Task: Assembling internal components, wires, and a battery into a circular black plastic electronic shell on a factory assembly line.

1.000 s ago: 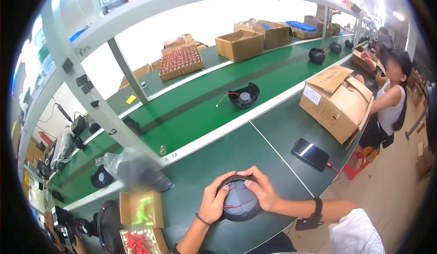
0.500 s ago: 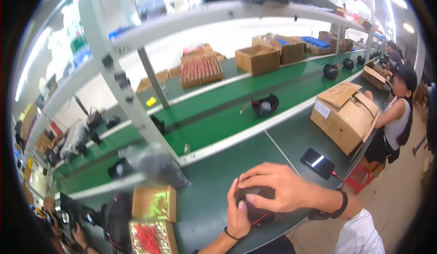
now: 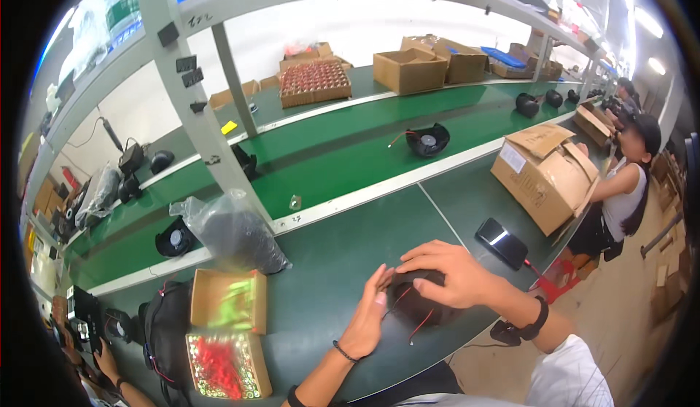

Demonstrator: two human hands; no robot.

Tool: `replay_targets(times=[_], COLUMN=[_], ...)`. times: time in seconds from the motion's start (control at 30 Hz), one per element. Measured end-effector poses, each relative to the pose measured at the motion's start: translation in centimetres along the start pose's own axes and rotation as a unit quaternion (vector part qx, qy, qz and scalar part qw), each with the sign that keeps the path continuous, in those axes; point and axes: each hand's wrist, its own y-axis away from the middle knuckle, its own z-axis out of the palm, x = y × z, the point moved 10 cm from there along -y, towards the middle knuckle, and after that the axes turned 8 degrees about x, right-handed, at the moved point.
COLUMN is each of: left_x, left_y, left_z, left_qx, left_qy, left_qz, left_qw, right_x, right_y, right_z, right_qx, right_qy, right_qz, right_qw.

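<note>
Black housing (image 3: pixel 415 303) sits near the edge of the green bench (image 3: pixel 324 261), left hand (image 3: pixel 367 319) open alongside, right hand (image 3: pixel 461 282) cupped over it, firmness unclear; a red wire (image 3: pixel 421 322) trails loose, so it looks unfinished.

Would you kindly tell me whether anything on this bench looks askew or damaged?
The large carton beyond the phone looks somewhat battered: its top flaps sit raised and uneven rather than flat. I see no obvious spill.
</note>
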Motion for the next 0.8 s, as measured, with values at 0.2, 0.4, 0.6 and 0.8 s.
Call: replay_targets(times=[0.2,0.4,0.6,0.8], left_x=[1.2,-0.5,3.0,3.3], left_y=[-0.3,-1.1,-1.3,-1.3], left_z=[2.8,2.3,4.4,2.1], left_qx=[-0.005,0.014,-0.057,-0.016], left_qy=[-0.033,0.231,0.333,0.2], left_qz=[0.008,-0.063,-0.037,0.0], left_qw=[0.999,0.971,0.941,0.98], right_x=[5.1,7.2,7.4,4.9], right_y=[5.2,8.1,7.6,7.3], right_z=[-1.6,-0.1,1.0,-1.4], right_qx=[0.18,0.318,0.292,0.29], right_qy=[-0.27,-0.343,-0.582,-0.319], right_qz=[0.055,0.134,0.081,0.016], right_qw=[0.944,0.874,0.755,0.902])
